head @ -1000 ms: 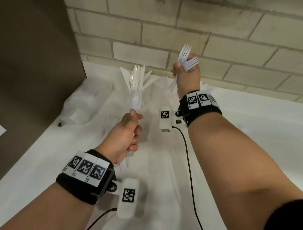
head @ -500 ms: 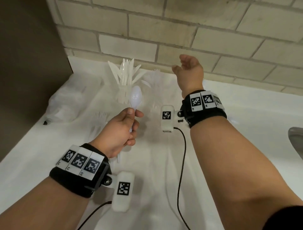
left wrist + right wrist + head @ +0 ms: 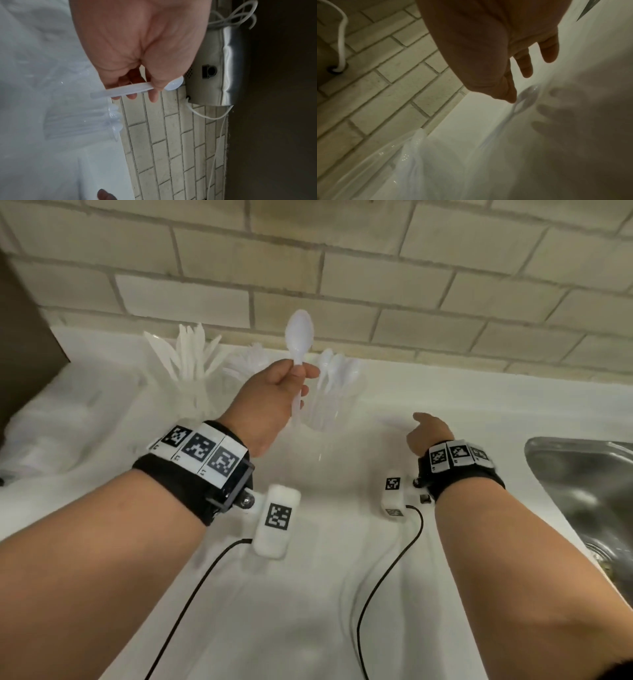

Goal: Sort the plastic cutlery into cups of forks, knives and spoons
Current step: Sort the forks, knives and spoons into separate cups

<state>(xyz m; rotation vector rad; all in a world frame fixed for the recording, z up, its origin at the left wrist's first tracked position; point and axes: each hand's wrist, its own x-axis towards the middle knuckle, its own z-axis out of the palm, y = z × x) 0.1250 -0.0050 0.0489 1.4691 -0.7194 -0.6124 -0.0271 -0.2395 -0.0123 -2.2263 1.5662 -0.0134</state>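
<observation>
My left hand (image 3: 298, 373) pinches a white plastic spoon (image 3: 300, 335) by its handle and holds it upright, bowl up, just left of the clear cup of spoons (image 3: 334, 402). In the left wrist view the spoon handle (image 3: 122, 90) lies across my fingers, above the spoon cup (image 3: 80, 122). A cup of knives (image 3: 191, 364) and a cup of forks (image 3: 245, 361) stand further left along the wall. My right hand (image 3: 428, 429) hovers low over the counter, fingers loose and holding nothing. Another spoon (image 3: 526, 98) lies on the counter just beyond its fingertips (image 3: 549, 54).
A steel sink (image 3: 582, 491) lies at the right edge. A crumpled clear plastic bag (image 3: 51, 422) sits at the left beside a brown cabinet side (image 3: 24, 344). The tiled wall (image 3: 342, 268) runs behind the cups; a metal box with white cables (image 3: 216, 65) hangs on it.
My right hand let go of its bunch of forks at the fork cup, then dropped down and right to the counter. My left hand carried the spoon up and right, beside the spoon cup.
</observation>
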